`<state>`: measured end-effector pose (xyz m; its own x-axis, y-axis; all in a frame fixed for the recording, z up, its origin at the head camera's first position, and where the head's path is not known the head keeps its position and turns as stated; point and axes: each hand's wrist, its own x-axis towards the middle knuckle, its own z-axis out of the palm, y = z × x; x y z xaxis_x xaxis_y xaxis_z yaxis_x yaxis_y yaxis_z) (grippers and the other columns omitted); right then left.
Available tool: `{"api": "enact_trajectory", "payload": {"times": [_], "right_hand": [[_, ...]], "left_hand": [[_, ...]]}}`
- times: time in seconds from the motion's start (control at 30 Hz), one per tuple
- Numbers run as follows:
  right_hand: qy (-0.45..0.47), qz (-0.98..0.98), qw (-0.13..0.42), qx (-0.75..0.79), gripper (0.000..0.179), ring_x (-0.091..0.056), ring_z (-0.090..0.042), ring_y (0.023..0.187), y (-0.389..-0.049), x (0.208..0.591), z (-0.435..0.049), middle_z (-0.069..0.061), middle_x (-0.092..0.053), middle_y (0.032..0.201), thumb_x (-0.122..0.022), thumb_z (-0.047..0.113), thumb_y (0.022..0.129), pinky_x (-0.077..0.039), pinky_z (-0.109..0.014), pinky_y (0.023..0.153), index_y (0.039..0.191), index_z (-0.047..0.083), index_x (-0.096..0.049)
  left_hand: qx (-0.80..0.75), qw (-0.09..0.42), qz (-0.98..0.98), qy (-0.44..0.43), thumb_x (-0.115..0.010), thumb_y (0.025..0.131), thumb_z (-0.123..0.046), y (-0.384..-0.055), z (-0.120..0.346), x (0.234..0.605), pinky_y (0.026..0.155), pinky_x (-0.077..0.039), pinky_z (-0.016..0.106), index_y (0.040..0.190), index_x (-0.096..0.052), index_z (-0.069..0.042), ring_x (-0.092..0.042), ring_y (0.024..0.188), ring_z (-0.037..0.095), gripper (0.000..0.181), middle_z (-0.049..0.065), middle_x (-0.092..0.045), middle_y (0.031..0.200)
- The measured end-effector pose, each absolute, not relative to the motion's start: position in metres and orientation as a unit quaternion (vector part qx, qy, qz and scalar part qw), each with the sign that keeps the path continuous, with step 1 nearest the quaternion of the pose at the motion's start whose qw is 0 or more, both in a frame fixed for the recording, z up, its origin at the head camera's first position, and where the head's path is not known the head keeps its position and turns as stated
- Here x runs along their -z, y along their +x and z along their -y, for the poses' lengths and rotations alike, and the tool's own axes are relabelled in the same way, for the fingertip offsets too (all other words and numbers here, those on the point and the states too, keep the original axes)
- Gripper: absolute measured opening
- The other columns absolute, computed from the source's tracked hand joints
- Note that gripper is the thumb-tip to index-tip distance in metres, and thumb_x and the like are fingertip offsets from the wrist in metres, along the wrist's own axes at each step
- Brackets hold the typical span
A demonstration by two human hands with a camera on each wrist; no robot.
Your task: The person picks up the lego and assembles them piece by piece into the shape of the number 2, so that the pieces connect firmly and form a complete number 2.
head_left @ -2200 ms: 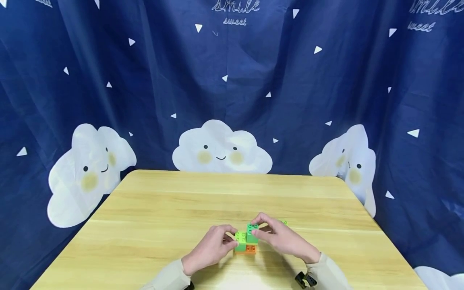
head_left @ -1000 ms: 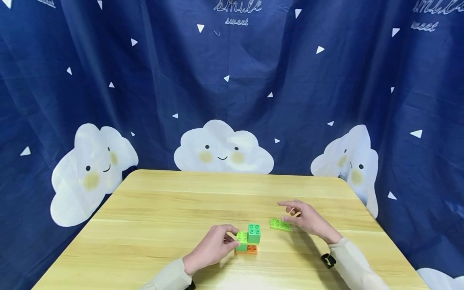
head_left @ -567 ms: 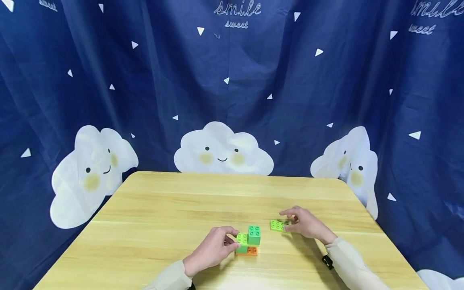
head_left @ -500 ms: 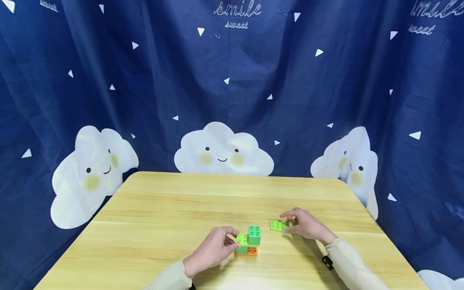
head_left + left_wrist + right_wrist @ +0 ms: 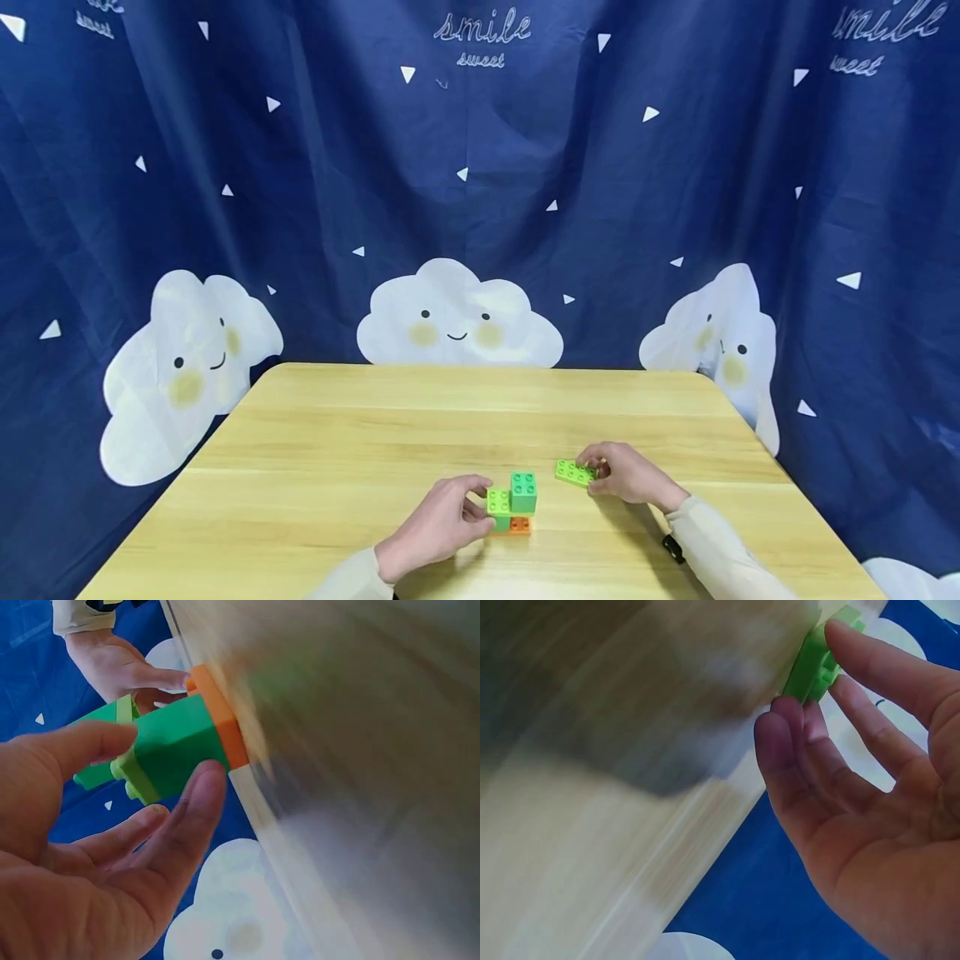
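A small stack of toy building bricks stands on the table in front of me. At its bottom is an orange plate (image 5: 521,525), then a green brick (image 5: 176,739), a lime plate (image 5: 498,501) and a second green brick (image 5: 523,493) on the right end. My left hand (image 5: 441,521) holds the stack's left side between thumb and fingers. To the right, a loose lime building plate (image 5: 572,472) with studs up lies slightly turned. My right hand (image 5: 628,477) pinches its right end; the fingers cover that end in the head view.
Both hands work over a light wooden table (image 5: 360,433), well in from its far edge. Behind it hangs a dark blue curtain (image 5: 465,217) with printed clouds. A dark band (image 5: 672,548) circles the right wrist.
My right hand has left the top green brick, moved right and closed its fingers on the loose lime plate, which has turned a little. The left hand has stayed at the stack.
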<state>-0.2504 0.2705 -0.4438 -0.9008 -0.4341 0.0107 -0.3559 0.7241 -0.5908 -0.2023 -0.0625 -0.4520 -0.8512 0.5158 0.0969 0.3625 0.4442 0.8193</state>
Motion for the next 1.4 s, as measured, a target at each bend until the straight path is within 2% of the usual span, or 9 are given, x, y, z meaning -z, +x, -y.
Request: {"api": "enact_trajectory", "payload": {"times": [0.17,0.3,0.47,0.73,0.9,1.1,1.27,1.4], "right_hand": [[-0.225,-0.929,0.052,0.288,0.034,-0.053,-0.008,0.075,-0.252,0.447,-0.27,-0.004,-0.063,0.091,-0.08,-0.003,0.08,-0.046,-0.024,0.068,0.113,0.0,-0.071],[-0.224,-0.933,0.046,0.279,0.033,-0.051,-0.007,0.074,-0.253,0.446,-0.27,-0.003,-0.064,0.093,-0.079,-0.001,0.083,-0.045,-0.025,0.068,0.114,0.001,-0.071],[-0.223,-0.929,0.046,0.293,0.032,-0.057,-0.009,0.079,-0.249,0.442,-0.271,-0.007,-0.069,0.104,-0.076,0.002,0.086,-0.05,-0.024,0.068,0.118,0.002,-0.07],[-0.24,-0.915,0.008,0.323,0.03,-0.066,-0.013,0.086,-0.241,0.416,-0.263,-0.012,-0.07,0.11,-0.074,0.004,0.09,-0.056,-0.023,0.069,0.119,-0.001,-0.068],[-0.251,-0.909,-0.011,0.334,0.03,-0.069,-0.015,0.091,-0.235,0.402,-0.258,-0.015,-0.069,0.117,-0.071,0.01,0.095,-0.059,-0.025,0.076,0.122,-0.001,-0.067],[-0.256,-0.903,-0.026,0.345,0.028,-0.07,-0.016,0.095,-0.227,0.391,-0.248,-0.012,-0.068,0.121,-0.07,0.012,0.098,-0.06,-0.029,0.082,0.124,0.003,-0.068],[-0.264,-0.899,-0.034,0.347,0.027,-0.07,-0.016,0.098,-0.218,0.383,-0.239,-0.007,-0.068,0.121,-0.069,0.013,0.098,-0.06,-0.031,0.085,0.124,0.006,-0.068],[-0.281,-0.894,-0.045,0.345,0.026,-0.069,-0.015,0.097,-0.213,0.378,-0.232,-0.005,-0.069,0.121,-0.069,0.014,0.098,-0.061,-0.034,0.086,0.124,0.007,-0.069]], "left_hand": [[-0.431,0.072,-0.863,0.254,-0.076,0.092,-0.032,-0.204,0.069,0.442,0.08,-0.058,0.027,0.141,-0.057,-0.003,-0.069,0.101,0.022,0.06,0.013,-0.066,0.129],[-0.417,0.036,-0.874,0.248,-0.07,0.096,-0.036,-0.207,0.074,0.432,0.087,-0.058,0.039,0.139,-0.059,-0.007,-0.067,0.109,0.029,0.053,0.012,-0.067,0.13],[-0.418,-0.011,-0.879,0.231,-0.068,0.099,-0.037,-0.21,0.077,0.423,0.09,-0.057,0.047,0.134,-0.064,-0.01,-0.066,0.112,0.028,0.044,0.009,-0.068,0.13],[-0.433,-0.082,-0.871,0.215,-0.075,0.095,-0.033,-0.212,0.074,0.415,0.094,-0.055,0.05,0.129,-0.067,-0.012,-0.066,0.112,0.025,0.04,0.007,-0.069,0.127],[-0.423,-0.107,-0.873,0.218,-0.075,0.095,-0.034,-0.208,0.074,0.412,0.094,-0.056,0.049,0.125,-0.07,-0.017,-0.066,0.114,0.021,0.035,-0.001,-0.071,0.124],[-0.423,-0.111,-0.869,0.23,-0.069,0.097,-0.043,-0.204,0.074,0.409,0.097,-0.055,0.049,0.124,-0.072,-0.019,-0.066,0.116,0.021,0.037,-0.003,-0.072,0.123],[-0.422,-0.106,-0.871,0.228,-0.07,0.097,-0.041,-0.203,0.073,0.409,0.098,-0.055,0.045,0.126,-0.071,-0.019,-0.066,0.117,0.018,0.037,-0.004,-0.072,0.124],[-0.427,-0.109,-0.867,0.232,-0.072,0.096,-0.039,-0.203,0.072,0.411,0.097,-0.055,0.047,0.125,-0.071,-0.017,-0.067,0.116,0.021,0.036,-0.002,-0.073,0.124]]}}
